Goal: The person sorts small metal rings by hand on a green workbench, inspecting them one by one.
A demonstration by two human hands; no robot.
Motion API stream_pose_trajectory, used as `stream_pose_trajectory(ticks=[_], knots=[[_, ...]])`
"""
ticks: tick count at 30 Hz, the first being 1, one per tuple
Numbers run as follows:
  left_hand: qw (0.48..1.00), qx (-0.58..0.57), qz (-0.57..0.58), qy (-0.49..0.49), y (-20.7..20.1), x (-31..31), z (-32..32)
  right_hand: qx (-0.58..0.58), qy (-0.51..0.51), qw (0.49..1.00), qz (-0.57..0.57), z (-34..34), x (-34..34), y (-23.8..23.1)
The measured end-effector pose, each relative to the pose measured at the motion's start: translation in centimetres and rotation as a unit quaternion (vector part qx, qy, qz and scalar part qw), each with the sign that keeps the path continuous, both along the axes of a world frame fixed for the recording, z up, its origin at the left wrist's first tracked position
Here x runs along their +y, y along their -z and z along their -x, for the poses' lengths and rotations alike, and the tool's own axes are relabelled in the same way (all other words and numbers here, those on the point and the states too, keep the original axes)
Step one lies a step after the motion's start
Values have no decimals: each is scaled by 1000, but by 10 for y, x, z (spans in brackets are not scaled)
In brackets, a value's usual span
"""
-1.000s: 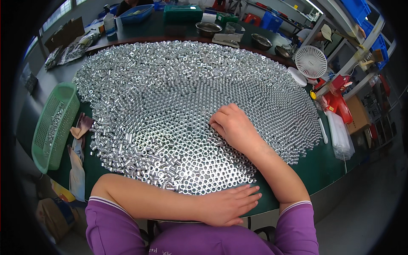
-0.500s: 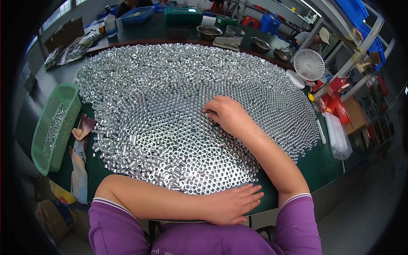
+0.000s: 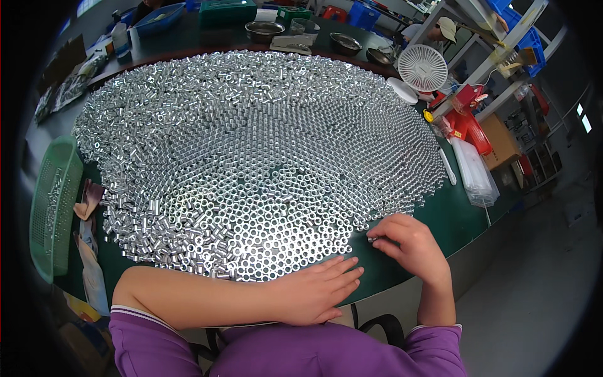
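Observation:
A broad spread of small silver metal sleeves (image 3: 264,144) covers the green table. In its middle and right the sleeves stand on end in close rows, while the far part is a loose, jumbled heap. More tipped sleeves lie at the near left. My left hand (image 3: 317,290) lies flat with fingers extended along the table's near edge, its fingertips close to the nearest standing sleeves. Right of the spread's near corner, my right hand (image 3: 408,244) pinches a small metal sleeve (image 3: 371,239) between thumb and fingers, low over the bare green tabletop.
At the left stands a green perforated basket (image 3: 55,207) with some metal pieces, beside a crumpled cloth (image 3: 92,264). A white fan (image 3: 423,67), red tray (image 3: 471,132) and clear plastic bags (image 3: 472,173) are at the right. Metal bowls (image 3: 264,30) stand behind. A person (image 3: 433,32) is beyond.
My right hand has come back from the middle of the standing sleeves to the near right of the table. The view has shifted; my left hand stays flat at the edge.

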State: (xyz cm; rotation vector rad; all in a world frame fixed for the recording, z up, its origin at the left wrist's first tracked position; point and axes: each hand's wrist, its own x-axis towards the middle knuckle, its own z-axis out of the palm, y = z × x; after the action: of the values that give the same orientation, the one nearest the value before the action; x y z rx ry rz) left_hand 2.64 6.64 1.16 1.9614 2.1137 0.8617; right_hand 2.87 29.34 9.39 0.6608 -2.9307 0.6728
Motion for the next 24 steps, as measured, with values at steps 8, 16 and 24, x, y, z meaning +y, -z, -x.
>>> stream_pose_trajectory(ticks=[8, 16, 24], knots=[[1000, -8, 3, 8, -1, 1, 1, 16, -10, 999, 25, 13, -7, 11], [1000, -19, 4, 11, -5, 1, 0, 132, -109, 984, 38, 116, -58, 19], [1000, -5, 15, 12, 1, 1, 0, 159, -148, 976, 8, 138, -68, 41]])
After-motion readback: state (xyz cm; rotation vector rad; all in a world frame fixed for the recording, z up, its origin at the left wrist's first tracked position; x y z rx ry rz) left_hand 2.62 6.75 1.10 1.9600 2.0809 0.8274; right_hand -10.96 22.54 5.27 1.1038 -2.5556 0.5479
